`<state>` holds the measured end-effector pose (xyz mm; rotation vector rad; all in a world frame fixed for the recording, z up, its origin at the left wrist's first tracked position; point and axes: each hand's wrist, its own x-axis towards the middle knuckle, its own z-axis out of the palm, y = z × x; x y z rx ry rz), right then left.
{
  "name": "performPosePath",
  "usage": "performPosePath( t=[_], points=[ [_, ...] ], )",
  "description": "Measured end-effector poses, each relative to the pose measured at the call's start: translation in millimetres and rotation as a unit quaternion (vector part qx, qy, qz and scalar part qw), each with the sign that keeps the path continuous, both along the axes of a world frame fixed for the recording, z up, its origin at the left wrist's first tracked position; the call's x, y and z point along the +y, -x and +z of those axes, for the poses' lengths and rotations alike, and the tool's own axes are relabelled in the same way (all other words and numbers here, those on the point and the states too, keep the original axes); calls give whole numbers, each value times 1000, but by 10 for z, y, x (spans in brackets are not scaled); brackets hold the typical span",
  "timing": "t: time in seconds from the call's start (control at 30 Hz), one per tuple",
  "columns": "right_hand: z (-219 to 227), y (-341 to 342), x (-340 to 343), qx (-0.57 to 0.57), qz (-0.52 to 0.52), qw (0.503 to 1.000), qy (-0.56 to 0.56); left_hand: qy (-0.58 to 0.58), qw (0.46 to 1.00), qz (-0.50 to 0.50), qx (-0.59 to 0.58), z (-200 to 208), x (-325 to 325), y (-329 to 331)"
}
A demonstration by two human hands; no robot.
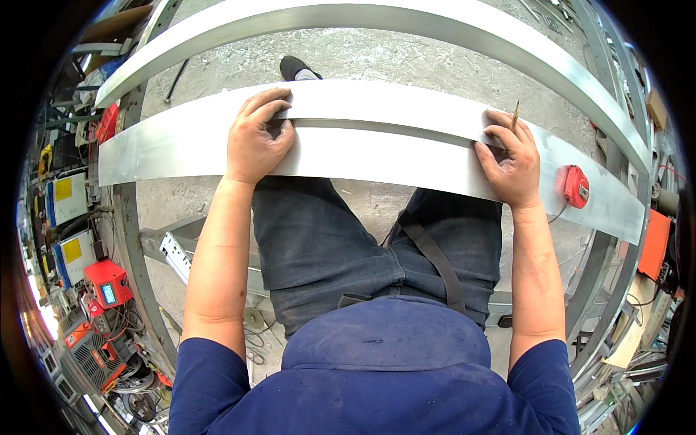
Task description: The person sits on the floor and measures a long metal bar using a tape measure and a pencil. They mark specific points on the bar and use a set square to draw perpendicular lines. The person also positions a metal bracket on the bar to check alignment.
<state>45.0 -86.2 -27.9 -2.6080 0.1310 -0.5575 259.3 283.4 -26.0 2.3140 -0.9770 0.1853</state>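
Observation:
A short silvery metal bar [384,109] lies along a wide aluminium profile [159,148] that spans left to right in front of me. Its near side shows as a dark grey edge between my hands. My left hand [261,138] grips the bar's left end, with thumb and fingers curled around it. At the other end, my right hand [513,156] has its thumb and fingers on the bar. A slim pencil [515,116] sticks up, tip away from me, between the fingers of that same hand. A red tape measure [574,186] sits on the profile just right of it.
Another long aluminium profile [377,16] crosses farther off, parallel to the first. Both rest on a grey metal frame [129,239]. At the left stand a red box with a small display [107,284] and an orange-grey machine [93,355] with cables. Offcuts lie at the right.

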Motion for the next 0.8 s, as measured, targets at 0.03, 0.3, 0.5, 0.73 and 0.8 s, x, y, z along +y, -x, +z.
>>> performPosePath(
  t=[0.03,0.3,0.5,0.73,0.8],
  points=[
    [-5,-2,-2,0,0,1000,-1,-4,1000,-1,4,-2,5,-3],
    [-11,-5,-8,-7,2,1000,1,-8,1000,-5,15,-29,34,-19],
    [23,-4,20,-4,-4,999,-41,37,999,-11,23,22,-6,5],
    [20,-3,1,-19,1,999,-43,54,997,-8,56,-47,42,-52],
    [11,4,-5,-13,-5,999,-52,49,996,5,74,-39,31,-63]
  ],
)
